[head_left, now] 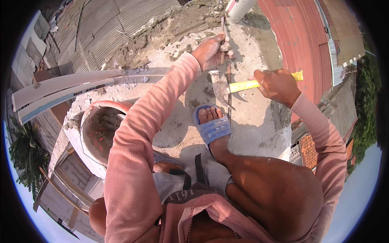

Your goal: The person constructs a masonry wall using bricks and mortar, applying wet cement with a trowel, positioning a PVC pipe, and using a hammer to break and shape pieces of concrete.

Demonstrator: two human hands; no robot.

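Note:
My left hand [212,51] is closed around a thin metal rod [222,26], which sticks out past the fingers away from me. My right hand [277,85] grips the yellow handle [243,86] of a claw hammer. The hammer's worn head [220,90] hangs just nearer to me than my left hand, above the rough concrete surface [174,121]. A dark narrow line runs beside the head; I cannot tell whether it is more rod or shadow. Below the head is my foot in a blue slide sandal [213,127].
A mortar-stained bucket [87,133] with an orange rim stands at left, near long pale pipes [65,87]. A white pipe [239,10] rises at the far end. Wet-looking mortar [142,38] lines the far edge; corrugated roofs [304,44] lie beyond the slab.

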